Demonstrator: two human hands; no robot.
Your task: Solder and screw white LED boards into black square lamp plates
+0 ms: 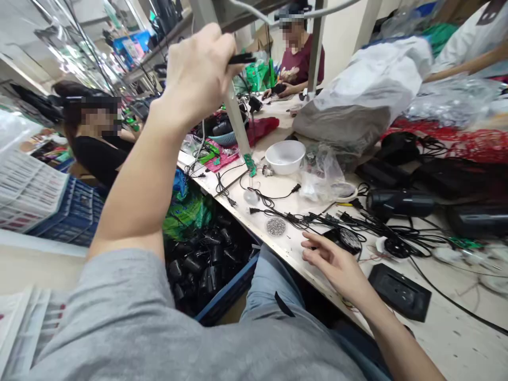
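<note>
My left hand (198,74) is raised high beside the bench's metal post, its fingers curled closed. A thin black object (241,59) sticks out of that fist; its kind cannot be made out. Low over the bench edge, my right hand (333,264) has its fingers apart and holds nothing. Just beyond it lies a round black part (344,241), and a small dish of tiny metal screws (276,227) sits to its left. Black cords with plugs (293,216) lie past the fingertips. A flat black rectangular housing (400,291) rests right of my right forearm.
A white bowl (286,157), a clear plastic bag (326,177) and dark cylindrical housings (400,203) occupy the bench. Below its edge, a blue crate (228,288) holds many black parts. One person (301,61) works across the bench; another (99,143) sits at left.
</note>
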